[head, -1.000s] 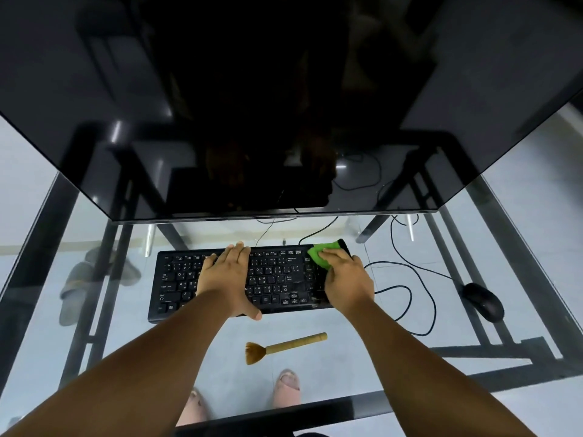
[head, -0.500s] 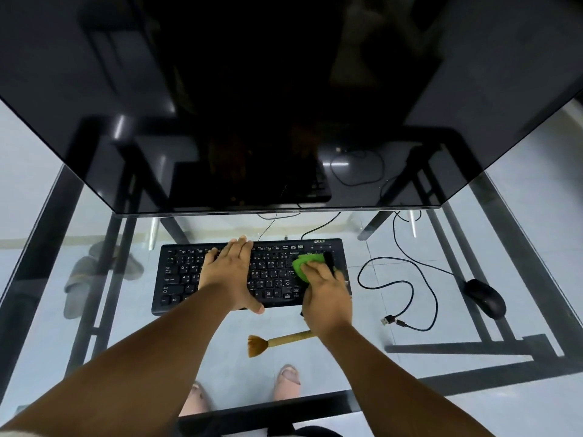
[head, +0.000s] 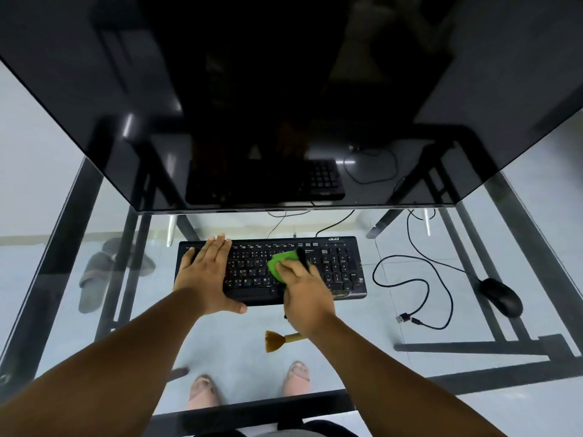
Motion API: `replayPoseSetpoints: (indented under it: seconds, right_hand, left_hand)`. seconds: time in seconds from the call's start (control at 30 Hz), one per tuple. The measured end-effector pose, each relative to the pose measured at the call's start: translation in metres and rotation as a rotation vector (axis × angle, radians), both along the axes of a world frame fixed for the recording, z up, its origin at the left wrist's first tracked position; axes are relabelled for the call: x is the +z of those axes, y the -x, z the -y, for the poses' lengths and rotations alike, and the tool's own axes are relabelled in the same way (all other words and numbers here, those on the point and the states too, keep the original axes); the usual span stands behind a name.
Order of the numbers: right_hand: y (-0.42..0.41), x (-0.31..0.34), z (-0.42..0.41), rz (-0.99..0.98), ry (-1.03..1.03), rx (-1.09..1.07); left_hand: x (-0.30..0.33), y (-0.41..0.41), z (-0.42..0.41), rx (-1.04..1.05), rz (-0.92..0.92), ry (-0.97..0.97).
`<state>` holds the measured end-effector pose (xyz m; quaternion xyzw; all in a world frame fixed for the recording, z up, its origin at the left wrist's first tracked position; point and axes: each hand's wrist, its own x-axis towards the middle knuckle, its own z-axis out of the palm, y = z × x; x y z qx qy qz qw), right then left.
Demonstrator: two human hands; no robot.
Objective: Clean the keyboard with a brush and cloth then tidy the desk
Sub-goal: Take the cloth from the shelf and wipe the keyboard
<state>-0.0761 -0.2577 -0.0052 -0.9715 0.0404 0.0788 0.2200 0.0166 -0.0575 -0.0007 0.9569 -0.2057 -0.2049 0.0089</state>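
From the head camera, looking down through a glass desk (head: 441,310), a black keyboard (head: 342,268) lay square to the person, just near of the dark monitor (head: 284,105) that filled the far half of the view. The left hand (head: 206,279) lay flat on the left part of the keys, fingers straight and together, thumb hooked over the near edge; it gripped nothing and was most likely there to pin the keyboard so it would not slide on the smooth glass. The right hand (head: 304,293) pressed a green cloth (head: 279,263) onto the middle keys, fingers curled over the wad. A slim dark object poked out beside those fingers, and what it was could not be made out.

The brush (head: 277,339) lay on the glass near of the keyboard, bristles to the left, its handle partly hidden under the right wrist. Set down within reach, it suggested brushing was finished and wiping was the step in hand; the number pad at the right was uncovered.

To the right, a loose black cable (head: 410,283) looped across the glass and ended in a USB plug (head: 403,318), and a black mouse (head: 501,296) sat well apart near the right edge. Both probably awaited tidying. Through the glass, grey slippers (head: 97,272) rested on the floor at left, and the person's feet (head: 296,378) showed below.
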Motion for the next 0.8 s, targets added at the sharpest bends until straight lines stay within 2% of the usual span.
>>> replayPoseSetpoints:
  seconds: [0.07,0.13,0.2,0.3,0.37,0.43,0.57,0.63,0.7,0.8]
  right_hand:
    - [-0.002,0.000,0.005,-0.013,-0.007,0.157]
    - [-0.001,-0.002,0.022,-0.002,-0.001,0.195]
    - [0.001,-0.003,0.040,0.033,0.008,0.080]
    - [-0.007,-0.005,0.043,0.078,0.021,-0.223]
    - [-0.018,-0.005,0.031,0.082,0.013,-0.275]
    - [-0.027,-0.004,0.017,0.058,-0.005,-0.187]
    - [-0.021,-0.006,-0.004,0.076,-0.031,0.188]
    - [-0.012,-0.011,-0.001,0.112,-0.020,0.308]
    - [-0.006,-0.014,0.014,0.144,-0.005,0.286]
    - [-0.010,-0.015,0.030,0.200,-0.011,0.106]
  left_hand:
    - [0.000,-0.001,-0.006,0.018,-0.004,-0.001]
    - [0.000,-0.001,-0.012,0.021,-0.004,0.002]
    - [-0.001,-0.001,-0.016,0.020,0.010,0.003]
    - [-0.002,0.000,-0.020,0.036,0.015,0.001]
    - [-0.003,0.001,-0.023,0.080,0.005,0.018]
    - [-0.003,0.001,-0.025,0.103,-0.008,0.041]
    - [-0.003,0.001,-0.030,0.092,-0.012,0.041]
    - [-0.003,0.000,-0.033,0.077,-0.010,0.032]
    - [-0.003,0.000,-0.036,0.067,-0.010,0.031]
    - [-0.002,0.000,-0.039,0.056,-0.008,0.031]
